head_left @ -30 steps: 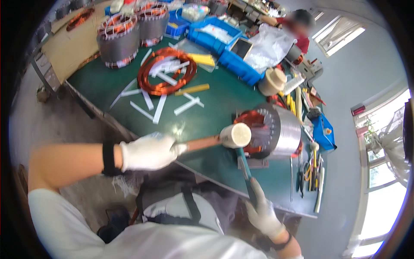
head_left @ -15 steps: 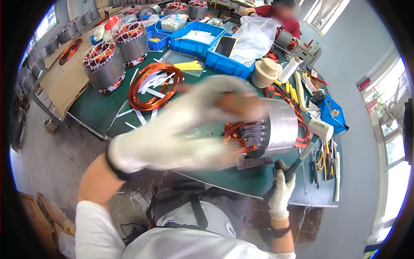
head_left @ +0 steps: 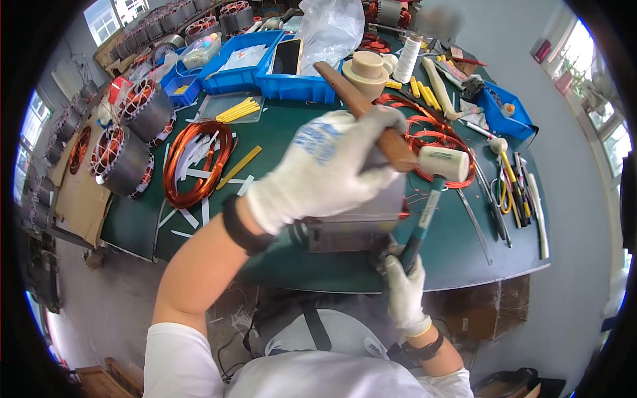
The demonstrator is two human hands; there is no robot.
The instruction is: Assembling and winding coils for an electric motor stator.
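Observation:
My left hand (head_left: 325, 166), in a white glove, is closed around a brown wooden bar (head_left: 353, 96). The bar slants down to the right over a grey metal stator core (head_left: 388, 199), which is partly hidden behind my hand. In my gloved right hand (head_left: 406, 292) is the dark green handle of a mallet (head_left: 423, 222). Its white cylindrical head (head_left: 443, 164) stands up close to the bar's lower end; whether they touch I cannot tell. Red-brown copper wire coils (head_left: 458, 142) lie behind the core.
A copper coil (head_left: 174, 166) with white strips lies at left, beside a yellow stick (head_left: 239, 168). Wound stators (head_left: 119, 166) stand farther left. Blue trays (head_left: 298, 86), a phone (head_left: 287, 57) and a tape roll (head_left: 367, 73) are at the back. Scissors (head_left: 504, 192) and other tools lie right.
The view has shifted. My left hand was blurred; now it shows clearly with the bar raised over the core. The mallet head has come closer to the bar.

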